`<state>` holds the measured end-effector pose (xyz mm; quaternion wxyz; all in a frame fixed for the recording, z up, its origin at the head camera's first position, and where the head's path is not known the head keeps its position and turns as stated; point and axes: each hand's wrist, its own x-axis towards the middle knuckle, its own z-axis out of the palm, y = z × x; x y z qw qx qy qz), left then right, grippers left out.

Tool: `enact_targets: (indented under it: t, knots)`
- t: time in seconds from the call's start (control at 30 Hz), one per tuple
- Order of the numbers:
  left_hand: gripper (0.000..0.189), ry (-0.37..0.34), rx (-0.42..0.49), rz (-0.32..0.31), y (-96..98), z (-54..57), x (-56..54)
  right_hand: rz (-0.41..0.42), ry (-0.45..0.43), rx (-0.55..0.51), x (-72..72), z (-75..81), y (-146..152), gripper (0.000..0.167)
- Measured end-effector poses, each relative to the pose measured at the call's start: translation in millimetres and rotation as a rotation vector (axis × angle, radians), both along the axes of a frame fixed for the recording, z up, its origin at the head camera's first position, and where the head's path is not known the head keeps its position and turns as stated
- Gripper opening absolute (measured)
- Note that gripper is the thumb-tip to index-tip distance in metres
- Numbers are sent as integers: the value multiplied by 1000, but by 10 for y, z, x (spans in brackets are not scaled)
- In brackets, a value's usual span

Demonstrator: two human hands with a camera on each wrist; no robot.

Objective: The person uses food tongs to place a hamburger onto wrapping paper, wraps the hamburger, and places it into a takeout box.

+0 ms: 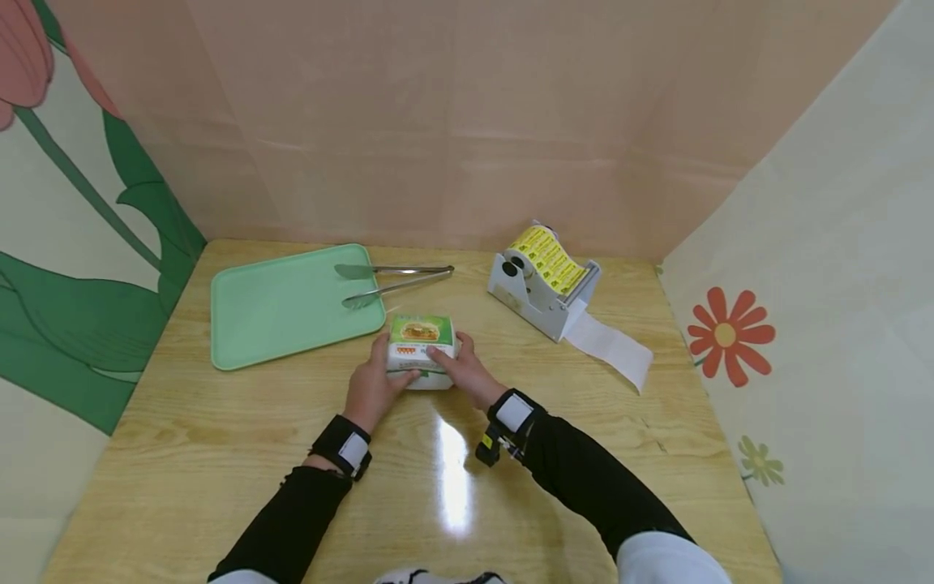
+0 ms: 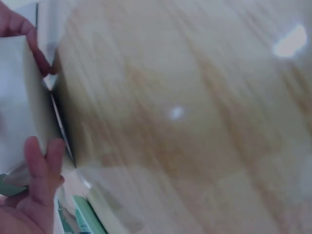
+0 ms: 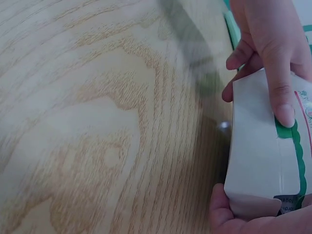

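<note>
A white cardboard burger box [image 1: 421, 357] with a green, burger-printed top stands closed on the table, below the tray's right corner. My left hand [image 1: 372, 385] holds its left side, the thumb along the front. On the other side my right hand [image 1: 470, 371] grips it, with a finger reaching onto the front edge of the top. From the right wrist, the left thumb lies on a green tab on the box's white side [image 3: 258, 141]. The left wrist view catches only part of the box [image 2: 12, 102], with fingers at both ends.
A mint-green tray [image 1: 284, 316] lies at the back left. Metal tongs [image 1: 409, 276] rest with their heads on its right edge, handles over the table. At the back right stands a label dispenser [image 1: 536, 296] with a yellow label roll [image 1: 547, 258]; a white backing strip [image 1: 611, 349] trails from it.
</note>
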<state>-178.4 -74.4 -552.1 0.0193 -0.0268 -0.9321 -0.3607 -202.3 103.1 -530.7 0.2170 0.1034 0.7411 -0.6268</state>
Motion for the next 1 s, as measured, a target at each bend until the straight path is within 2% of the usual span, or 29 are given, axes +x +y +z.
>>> enact_targets:
  t: [0.23,0.4,0.6,0.73,0.83,1.0]
  knots:
    - [85,27,1,-30,-3,-66,8,3,30,-37,27,-67,-2,77]
    - [84,38,16,-13,-21,-81,-8,8,28,-60,13,-79,12,80]
    - [89,2,63,16,-18,-109,-33,26,1,-59,-11,-21,25,81]
    - [92,-38,124,-13,-20,-121,-39,31,-13,-53,-18,6,38,78]
    - [91,-31,130,-21,-14,-114,-35,32,-18,-57,-20,21,45,78]
    - [88,36,53,53,27,-83,-15,55,-28,-68,-13,50,39,81]
